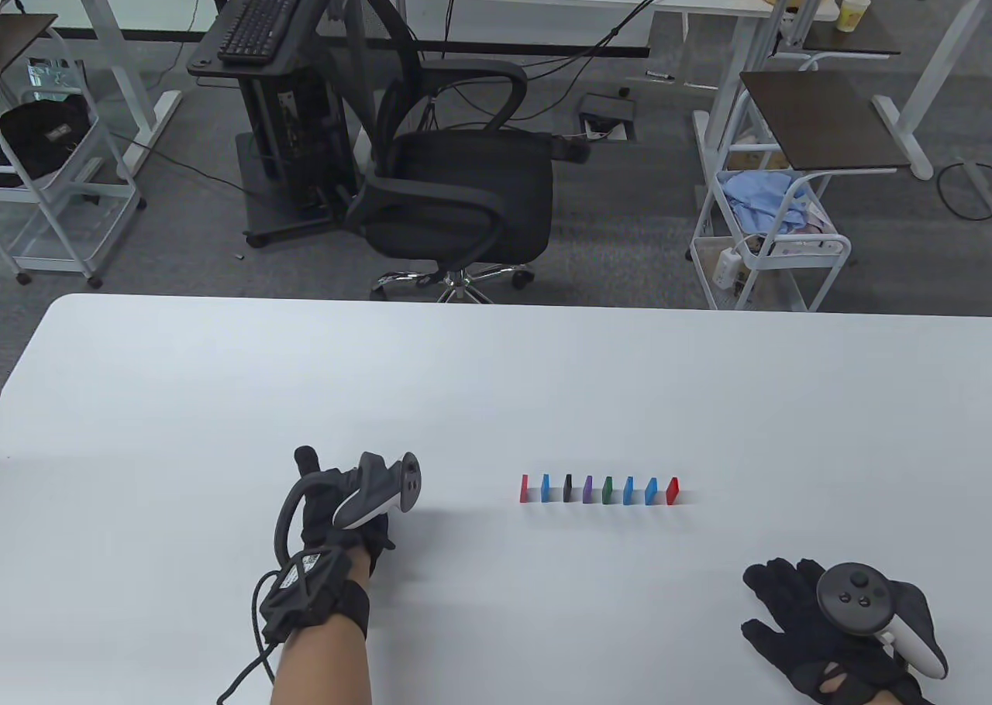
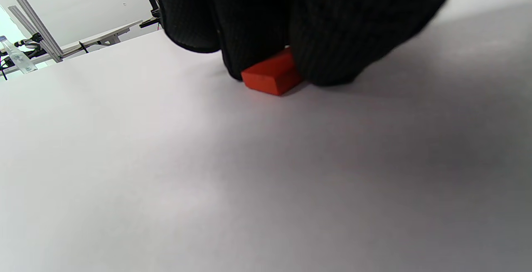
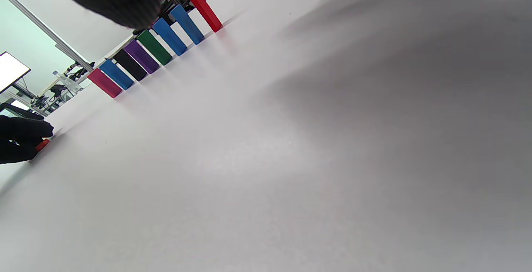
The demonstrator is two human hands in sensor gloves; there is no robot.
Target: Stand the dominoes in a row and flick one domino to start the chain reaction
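Observation:
Several coloured dominoes [image 1: 598,490] stand upright in a row on the white table [image 1: 496,380]; the same row [image 3: 153,45] runs across the right wrist view. My left hand [image 1: 341,503] is left of the row, and its fingertips [image 2: 324,56] pinch an orange-red domino [image 2: 272,74] that lies against the tabletop. That domino is hidden under the hand in the table view. From the right wrist view the left hand [image 3: 20,143] shows at the left edge with the orange-red domino [image 3: 41,144]. My right hand [image 1: 821,620] rests flat on the table, fingers spread, holding nothing.
A black office chair [image 1: 457,186] and a black keyboard stand [image 1: 271,77] are beyond the table's far edge. A white trolley [image 1: 775,248] stands at the back right. Bare table surface lies between my left hand and the row.

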